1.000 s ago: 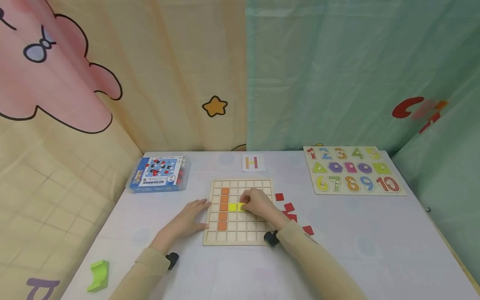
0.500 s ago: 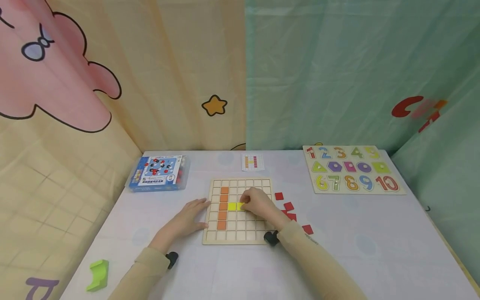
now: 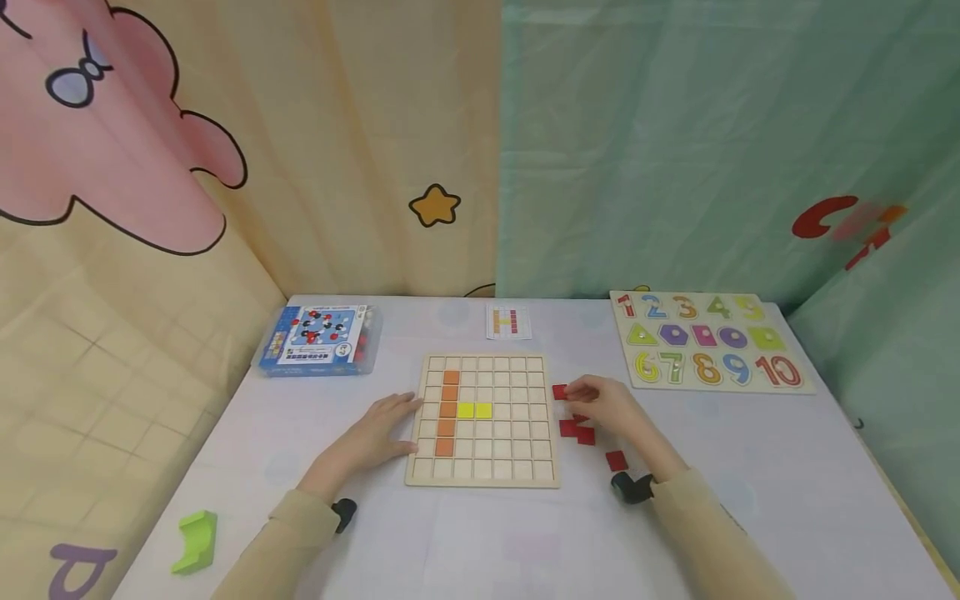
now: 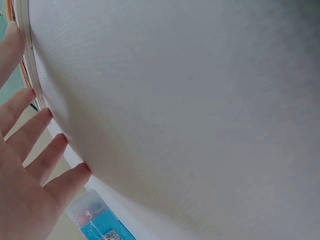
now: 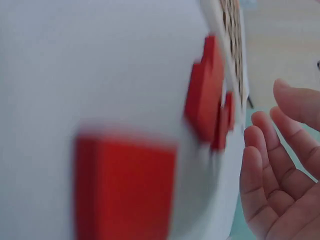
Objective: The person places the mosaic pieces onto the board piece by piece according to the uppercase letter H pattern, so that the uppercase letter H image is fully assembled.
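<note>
A wooden grid board [image 3: 502, 471] lies on the table, with a column of orange tiles [image 3: 447, 409] and two yellow tiles [image 3: 475, 410] set in its squares. My left hand [image 3: 375, 437] rests against the board's left edge, fingers spread, and the left wrist view shows its fingertips touching that rim. Right of the board lie several red tiles [image 3: 585, 436], some partly overlapping. Over the upper ones hovers my right hand [image 3: 611, 408], hiding part of them. In the right wrist view its fingers [image 5: 252, 165] are loosely bent, the thumb stands apart, and nothing is held.
Behind the board lies a small pattern card [image 3: 508, 322]. A clear-and-blue boxed set [image 3: 318, 340] stands at the back left, and a number-and-shape puzzle board [image 3: 708, 342] at the back right. A green curved block [image 3: 197, 542] sits at the front left. Curtains close off the back.
My right hand has left the second yellow tile in its square and moved right, off the board, to the red tiles. My left hand has stayed at the board's edge.
</note>
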Tool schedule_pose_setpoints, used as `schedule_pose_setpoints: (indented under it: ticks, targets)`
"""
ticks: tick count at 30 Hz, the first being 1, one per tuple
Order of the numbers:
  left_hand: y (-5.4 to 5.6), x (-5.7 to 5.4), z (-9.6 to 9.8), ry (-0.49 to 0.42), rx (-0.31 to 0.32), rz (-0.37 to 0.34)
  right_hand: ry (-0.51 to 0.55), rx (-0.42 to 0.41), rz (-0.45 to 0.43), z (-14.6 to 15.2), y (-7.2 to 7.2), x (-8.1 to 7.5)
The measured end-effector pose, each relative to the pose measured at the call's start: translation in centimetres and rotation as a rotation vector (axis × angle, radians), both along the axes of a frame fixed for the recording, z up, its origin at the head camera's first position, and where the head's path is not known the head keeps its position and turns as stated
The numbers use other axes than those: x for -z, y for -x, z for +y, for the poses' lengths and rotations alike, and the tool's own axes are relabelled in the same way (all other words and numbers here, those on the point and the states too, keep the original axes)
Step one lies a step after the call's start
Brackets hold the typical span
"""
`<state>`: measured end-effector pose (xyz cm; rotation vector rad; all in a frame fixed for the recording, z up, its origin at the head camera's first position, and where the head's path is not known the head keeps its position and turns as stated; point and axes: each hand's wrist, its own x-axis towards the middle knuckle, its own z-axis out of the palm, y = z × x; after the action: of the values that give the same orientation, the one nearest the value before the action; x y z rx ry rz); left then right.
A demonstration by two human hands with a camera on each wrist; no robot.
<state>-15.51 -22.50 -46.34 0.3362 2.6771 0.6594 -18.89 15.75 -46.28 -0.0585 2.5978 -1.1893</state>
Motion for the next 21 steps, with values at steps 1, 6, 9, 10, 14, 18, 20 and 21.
schedule_pose_setpoints:
  ticks: [1, 6, 9, 10, 14, 18, 20, 21]
  targets:
    - [0.0, 0.0, 0.0, 0.001, 0.002, 0.002, -0.005, 0.022, -0.012, 0.7, -0.1, 0.2]
    - [0.0, 0.0, 0.0, -0.004, 0.003, 0.004, -0.016, 0.053, -0.027, 2.9, -0.4, 0.7]
    - [0.1, 0.0, 0.1, -0.004, -0.002, 0.002, -0.012, 0.048, -0.028, 3.3, -0.5, 0.8]
    - [0.0, -0.1, 0.1, -0.004, -0.003, 0.0, -0.012, 0.045, -0.029, 3.3, -0.5, 0.8]
    - [0.0, -0.1, 0.1, -0.003, -0.01, -0.006, -0.015, 0.027, -0.028, 3.2, -0.5, 0.6]
    - [0.0, -0.1, 0.1, -0.008, -0.016, -0.011, -0.021, 0.001, -0.022, 2.9, -0.4, 0.7]
    - [0.0, -0.1, 0.1, -0.008, -0.015, -0.009, -0.025, -0.007, -0.026, 2.8, -0.3, 0.7]
    - [0.0, -0.1, 0.1, -0.006, -0.013, -0.007, -0.03, -0.012, -0.028, 2.8, -0.3, 0.7]
